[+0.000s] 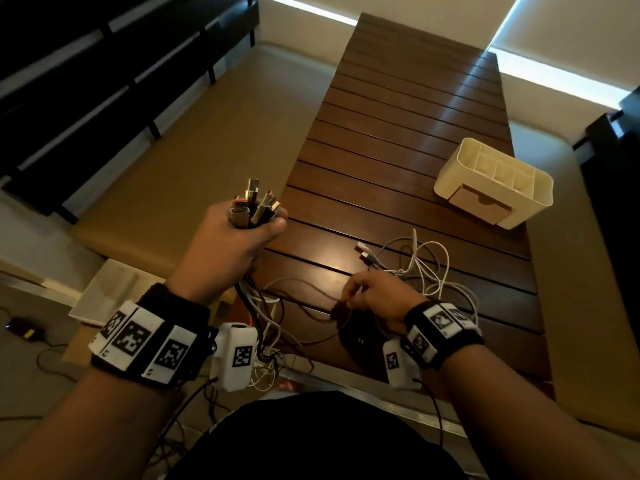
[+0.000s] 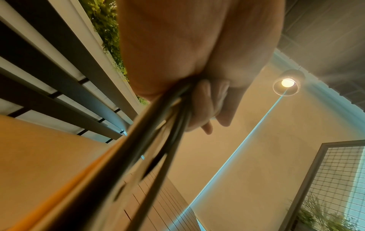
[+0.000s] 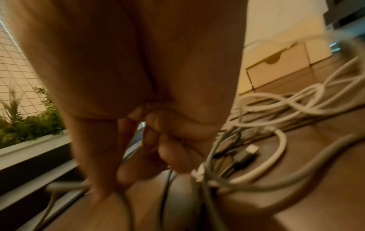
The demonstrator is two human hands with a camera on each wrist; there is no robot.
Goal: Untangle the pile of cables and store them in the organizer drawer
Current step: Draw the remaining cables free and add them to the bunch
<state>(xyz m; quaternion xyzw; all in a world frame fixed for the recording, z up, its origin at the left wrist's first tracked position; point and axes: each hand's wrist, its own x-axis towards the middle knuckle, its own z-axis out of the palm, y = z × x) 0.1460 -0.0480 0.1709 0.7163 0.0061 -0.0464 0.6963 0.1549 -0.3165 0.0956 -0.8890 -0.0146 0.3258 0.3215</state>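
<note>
The left hand [image 1: 225, 247] clenches a bundle of plugs [image 1: 254, 206], cords trailing down. The right hand [image 1: 377, 296] pinches a dark cable [image 1: 304, 310] beside the tangle [image 1: 426, 271] on the table [image 1: 398, 133]. Far right, the organizer [image 1: 450, 174] holds no cables in view; its drawer [image 1: 479, 204] is barely open. Most work remains.

The slatted dark-wood tabletop [image 1: 408, 140] runs up the centre of the head view. Tan floor [image 1: 207, 150] lies to its left. Dark horizontal rails [image 1: 86, 81] fill the upper left. A lit pendant lamp [image 2: 286, 83] hangs at right centre of the left wrist view.
</note>
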